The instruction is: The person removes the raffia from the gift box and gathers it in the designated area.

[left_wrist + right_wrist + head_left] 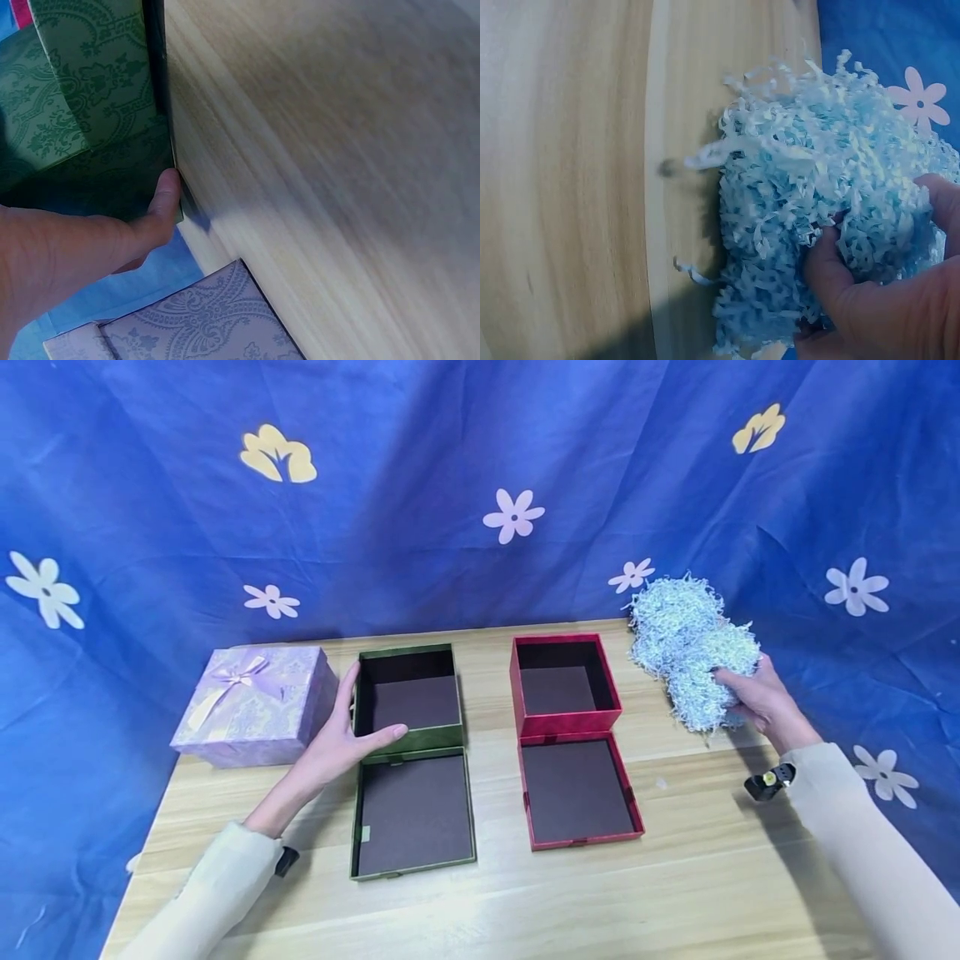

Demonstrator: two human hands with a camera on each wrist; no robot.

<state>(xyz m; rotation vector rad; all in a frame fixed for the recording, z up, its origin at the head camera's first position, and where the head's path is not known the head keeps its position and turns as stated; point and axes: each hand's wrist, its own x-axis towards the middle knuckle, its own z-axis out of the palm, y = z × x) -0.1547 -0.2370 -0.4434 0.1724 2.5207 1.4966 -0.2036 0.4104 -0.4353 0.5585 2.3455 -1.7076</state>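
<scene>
My left hand [337,743] rests against the open green box [411,742], its thumb along the front wall and its fingers straight along the left side. In the left wrist view the patterned green wall [97,75] shows with the thumb [166,199] pressed at its edge. At the right, my right hand [765,697] grips a clump of pale blue shredded paper [708,668]. The right wrist view shows thumb and fingers sunk into the crinkled strips [802,165]; some fingertips are hidden in them.
Before the green box lies its lid [416,814], inside up. An open red box [566,723] stands to the right with its lid [577,789] upturned in front. A lilac box [251,706] with a ribbon bow is beside the left hand. A blue flowered cloth [435,527] hangs behind the table.
</scene>
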